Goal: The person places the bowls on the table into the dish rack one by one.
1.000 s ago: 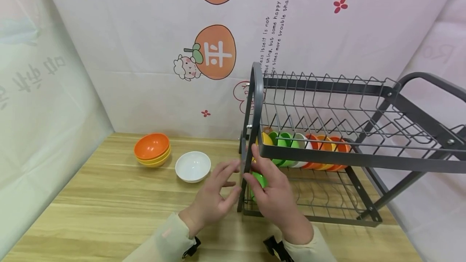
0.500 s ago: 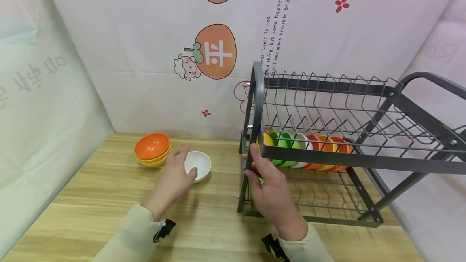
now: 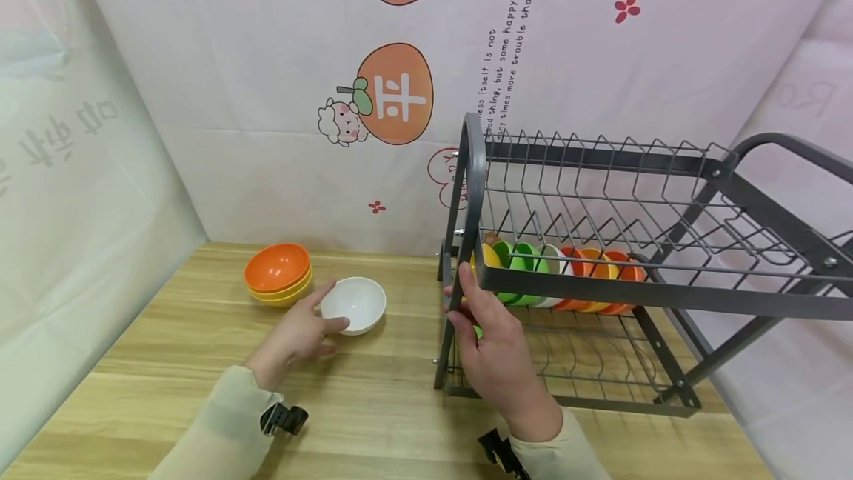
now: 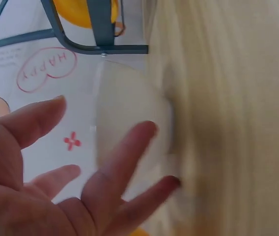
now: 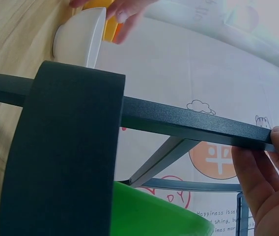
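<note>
Far cloth: orange fruit print bears white character 平. Right of it, heart outline reads "HAPPY"; black English lines run partly hidden, legible as "itself is not", "thing, but some happy produc…", "many times more trouble than happi…". Left cloth: faint characters, not legible.

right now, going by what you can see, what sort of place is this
Probably a staged tabletop set-up rather than a working kitchen: a backdrop printed with cartoons rises behind a wood-grain table, where a dark two-tier dish rack holds a row of coloured bowls.
</note>
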`<state>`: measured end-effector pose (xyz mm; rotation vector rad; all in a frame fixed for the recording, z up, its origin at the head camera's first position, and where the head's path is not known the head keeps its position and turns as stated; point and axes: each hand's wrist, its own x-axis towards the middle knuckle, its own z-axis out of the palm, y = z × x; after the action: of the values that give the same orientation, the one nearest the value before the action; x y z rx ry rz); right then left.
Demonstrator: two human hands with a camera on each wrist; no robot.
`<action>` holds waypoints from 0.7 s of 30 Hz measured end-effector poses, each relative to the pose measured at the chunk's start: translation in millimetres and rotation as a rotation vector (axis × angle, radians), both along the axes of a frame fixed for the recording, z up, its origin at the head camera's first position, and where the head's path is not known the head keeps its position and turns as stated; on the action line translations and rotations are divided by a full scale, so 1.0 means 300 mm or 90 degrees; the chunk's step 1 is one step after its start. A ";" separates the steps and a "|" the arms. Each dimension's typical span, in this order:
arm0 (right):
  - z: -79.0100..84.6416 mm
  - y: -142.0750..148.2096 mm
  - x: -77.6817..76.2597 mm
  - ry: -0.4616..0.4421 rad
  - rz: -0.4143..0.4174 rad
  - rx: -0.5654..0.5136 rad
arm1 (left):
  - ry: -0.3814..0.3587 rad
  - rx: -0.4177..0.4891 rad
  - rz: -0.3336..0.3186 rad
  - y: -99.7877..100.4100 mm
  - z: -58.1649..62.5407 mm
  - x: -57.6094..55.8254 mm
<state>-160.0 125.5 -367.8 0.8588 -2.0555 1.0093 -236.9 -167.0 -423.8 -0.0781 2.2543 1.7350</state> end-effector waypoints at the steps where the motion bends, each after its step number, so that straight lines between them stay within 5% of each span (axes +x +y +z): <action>1: 0.000 0.000 0.000 0.000 0.000 0.000 | -0.008 0.033 0.009 -0.002 -0.012 -0.005; 9: 0.000 0.002 0.001 -0.001 -0.001 -0.001 | -0.038 0.179 0.042 -0.020 -0.070 -0.041; 21: 0.000 -0.001 0.007 -0.022 -0.012 0.000 | -0.058 0.202 0.035 -0.035 -0.104 -0.069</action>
<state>-157.9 125.3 -367.7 0.8267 -2.0886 1.0205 -257.7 -177.4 -455.1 -0.1484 1.9054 2.0502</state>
